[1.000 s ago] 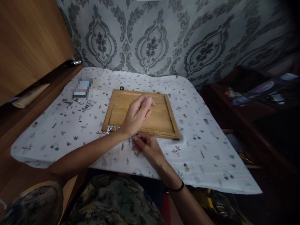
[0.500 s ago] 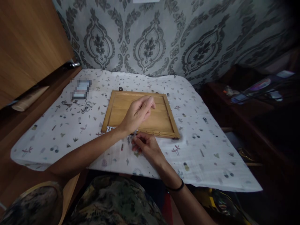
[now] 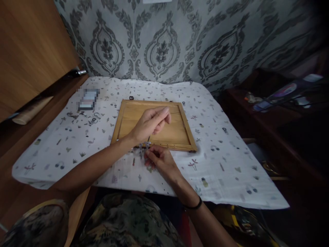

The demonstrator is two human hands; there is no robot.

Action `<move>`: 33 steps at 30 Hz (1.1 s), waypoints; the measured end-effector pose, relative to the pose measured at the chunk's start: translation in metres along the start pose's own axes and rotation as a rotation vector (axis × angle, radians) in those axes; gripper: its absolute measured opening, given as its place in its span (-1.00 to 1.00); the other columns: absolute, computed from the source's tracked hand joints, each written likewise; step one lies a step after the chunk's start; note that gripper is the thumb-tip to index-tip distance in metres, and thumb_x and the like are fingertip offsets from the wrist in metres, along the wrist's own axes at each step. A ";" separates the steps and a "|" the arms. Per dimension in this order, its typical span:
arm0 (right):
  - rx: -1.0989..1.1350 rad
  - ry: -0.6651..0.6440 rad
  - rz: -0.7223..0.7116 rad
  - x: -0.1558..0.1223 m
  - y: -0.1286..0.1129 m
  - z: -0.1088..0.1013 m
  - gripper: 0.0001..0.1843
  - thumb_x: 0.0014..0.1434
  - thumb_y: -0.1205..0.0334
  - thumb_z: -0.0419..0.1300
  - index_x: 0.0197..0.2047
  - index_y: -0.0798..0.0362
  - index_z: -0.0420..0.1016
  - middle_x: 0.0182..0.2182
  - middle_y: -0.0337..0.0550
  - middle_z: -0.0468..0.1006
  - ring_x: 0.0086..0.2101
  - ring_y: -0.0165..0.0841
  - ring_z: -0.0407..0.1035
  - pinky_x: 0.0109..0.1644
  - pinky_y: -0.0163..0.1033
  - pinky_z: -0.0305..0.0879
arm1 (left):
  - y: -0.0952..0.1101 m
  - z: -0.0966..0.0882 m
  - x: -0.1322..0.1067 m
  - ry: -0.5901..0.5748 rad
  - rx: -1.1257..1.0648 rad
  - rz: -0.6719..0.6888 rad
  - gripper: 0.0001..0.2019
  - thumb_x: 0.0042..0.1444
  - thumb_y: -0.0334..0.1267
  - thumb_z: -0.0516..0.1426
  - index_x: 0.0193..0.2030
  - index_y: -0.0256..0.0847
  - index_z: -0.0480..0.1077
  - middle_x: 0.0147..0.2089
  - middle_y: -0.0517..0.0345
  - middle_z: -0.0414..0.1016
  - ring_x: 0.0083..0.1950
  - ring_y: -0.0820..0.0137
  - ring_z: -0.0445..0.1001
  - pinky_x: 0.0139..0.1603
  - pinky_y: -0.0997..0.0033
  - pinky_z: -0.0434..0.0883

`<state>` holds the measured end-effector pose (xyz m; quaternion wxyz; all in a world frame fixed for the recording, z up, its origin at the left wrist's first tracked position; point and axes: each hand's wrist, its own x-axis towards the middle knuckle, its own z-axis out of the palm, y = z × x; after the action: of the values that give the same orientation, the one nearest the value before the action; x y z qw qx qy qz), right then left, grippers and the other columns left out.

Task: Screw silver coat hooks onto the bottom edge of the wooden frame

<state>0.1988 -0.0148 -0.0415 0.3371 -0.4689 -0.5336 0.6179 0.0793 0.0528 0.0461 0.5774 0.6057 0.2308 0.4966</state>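
A framed wooden panel (image 3: pixel 177 132) lies flat on the cloth before me. My left hand (image 3: pixel 151 122) is closed in a fist above its near half. A thin dark shaft, like a screwdriver's (image 3: pixel 149 139), comes out below the fist; the handle is hidden inside it. Small shiny metal hardware, like a hinge (image 3: pixel 147 144), sits at the panel's near edge under the shaft. My right hand (image 3: pixel 161 160) rests at that edge, thumb and fingers pinched at the hardware's right side. The left wrist covers part of the edge.
A patterned white cloth (image 3: pixel 218 178) covers the table. Toward the back left lie a pixelated phone-like object (image 3: pixel 88 99) and small metal pieces (image 3: pixel 95 118). Dark small parts (image 3: pixel 131 98) are by the panel's far edge. A wooden cabinet (image 3: pixel 33 44) stands left; a purple bottle (image 3: pixel 285 91) lies right.
My left hand has tilted slightly, and the thin shaft and more of the metal hardware now show below it. My right hand stays at the panel's near edge.
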 end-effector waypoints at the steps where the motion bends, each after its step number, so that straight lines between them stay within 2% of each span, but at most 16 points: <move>1: -0.001 -0.003 0.001 0.000 0.000 0.000 -0.64 0.10 -0.09 0.31 -0.45 0.04 0.46 -0.64 -0.25 0.51 -0.65 -0.46 0.35 -0.57 -0.36 0.25 | 0.001 0.002 -0.002 0.033 0.018 0.019 -0.48 0.26 0.29 0.15 -0.39 -0.17 0.31 -0.63 0.44 -0.01 -0.65 0.59 -0.07 -0.64 0.51 -0.03; 4: -0.010 -0.002 0.010 -0.001 -0.003 0.000 -0.66 0.10 -0.07 0.30 -0.45 0.04 0.47 -0.66 -0.27 0.50 -0.67 -0.48 0.31 -0.56 -0.36 0.26 | 0.001 0.010 -0.009 0.185 0.069 0.095 -0.51 0.28 0.26 0.16 -0.35 -0.17 0.31 -0.59 0.40 0.08 -0.60 0.57 0.07 -0.60 0.51 0.03; 7: -0.011 0.001 0.017 -0.001 -0.005 0.000 -0.67 0.10 -0.06 0.30 -0.45 0.04 0.46 -0.65 -0.26 0.51 -0.66 -0.48 0.32 -0.56 -0.36 0.26 | -0.001 0.014 -0.012 0.227 0.057 0.125 -0.52 0.28 0.24 0.17 -0.34 -0.17 0.32 -0.59 0.41 0.04 -0.60 0.57 0.04 -0.60 0.51 0.02; 11: -0.017 -0.009 0.004 -0.001 -0.004 -0.001 -0.66 0.11 -0.07 0.30 -0.45 0.04 0.46 -0.65 -0.27 0.50 -0.65 -0.47 0.34 -0.56 -0.36 0.26 | -0.003 0.009 -0.005 0.162 0.035 0.087 -0.50 0.27 0.27 0.16 -0.38 -0.16 0.30 -0.62 0.43 0.01 -0.64 0.58 -0.04 -0.64 0.51 -0.02; 15: -0.008 -0.017 -0.013 0.000 -0.001 -0.001 -0.61 0.11 -0.13 0.30 -0.44 0.03 0.45 -0.62 -0.26 0.50 -0.64 -0.46 0.36 -0.58 -0.35 0.24 | -0.003 0.000 0.001 -0.008 -0.001 0.009 -0.49 0.28 0.27 0.13 -0.38 -0.16 0.32 -0.66 0.45 -0.02 -0.67 0.59 -0.10 -0.66 0.51 -0.04; 17: -0.008 -0.019 -0.011 0.001 0.000 -0.001 -0.60 0.11 -0.15 0.31 -0.43 0.04 0.45 -0.62 -0.25 0.51 -0.64 -0.45 0.36 -0.57 -0.35 0.25 | -0.002 -0.001 0.001 -0.055 -0.005 -0.014 -0.49 0.28 0.27 0.13 -0.37 -0.17 0.33 -0.66 0.45 -0.01 -0.66 0.59 -0.10 -0.65 0.51 -0.04; 19: -0.010 -0.017 -0.007 0.001 0.000 -0.001 -0.60 0.10 -0.15 0.30 -0.44 0.04 0.46 -0.63 -0.26 0.50 -0.65 -0.46 0.35 -0.57 -0.35 0.26 | -0.001 0.001 -0.002 0.006 0.024 -0.003 -0.49 0.28 0.28 0.13 -0.37 -0.17 0.32 -0.63 0.43 0.03 -0.65 0.58 -0.05 -0.63 0.51 -0.02; 23: -0.014 -0.009 -0.001 0.000 -0.002 -0.001 -0.62 0.10 -0.12 0.30 -0.45 0.04 0.46 -0.65 -0.27 0.49 -0.66 -0.48 0.32 -0.57 -0.36 0.27 | 0.002 0.009 -0.009 0.255 0.100 0.124 -0.52 0.28 0.25 0.16 -0.34 -0.17 0.31 -0.55 0.36 0.13 -0.58 0.56 0.10 -0.57 0.51 0.07; 25: -0.015 -0.005 0.005 -0.001 -0.003 -0.001 -0.62 0.10 -0.11 0.30 -0.45 0.04 0.46 -0.65 -0.27 0.49 -0.66 -0.48 0.32 -0.57 -0.36 0.28 | 0.001 0.011 -0.011 0.276 0.083 0.148 -0.53 0.28 0.22 0.17 -0.35 -0.16 0.31 -0.55 0.38 0.10 -0.58 0.57 0.07 -0.58 0.51 0.05; 29: -0.017 -0.010 0.008 0.000 -0.003 -0.001 -0.62 0.10 -0.11 0.30 -0.44 0.05 0.47 -0.65 -0.26 0.50 -0.66 -0.48 0.32 -0.55 -0.36 0.28 | -0.003 0.008 -0.007 0.206 0.011 0.105 -0.53 0.28 0.22 0.18 -0.37 -0.16 0.30 -0.60 0.44 0.00 -0.63 0.59 -0.06 -0.64 0.53 -0.03; 33: -0.007 -0.007 0.000 0.000 -0.002 0.000 -0.59 0.08 -0.15 0.31 -0.46 0.04 0.44 -0.63 -0.27 0.49 -0.65 -0.46 0.36 -0.58 -0.36 0.27 | -0.004 0.003 0.000 0.056 -0.016 0.041 -0.50 0.28 0.26 0.15 -0.37 -0.17 0.31 -0.65 0.46 -0.02 -0.66 0.59 -0.12 -0.67 0.52 -0.08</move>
<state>0.1989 -0.0139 -0.0393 0.3337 -0.4679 -0.5368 0.6177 0.0828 0.0528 0.0427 0.5653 0.5913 0.2304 0.5270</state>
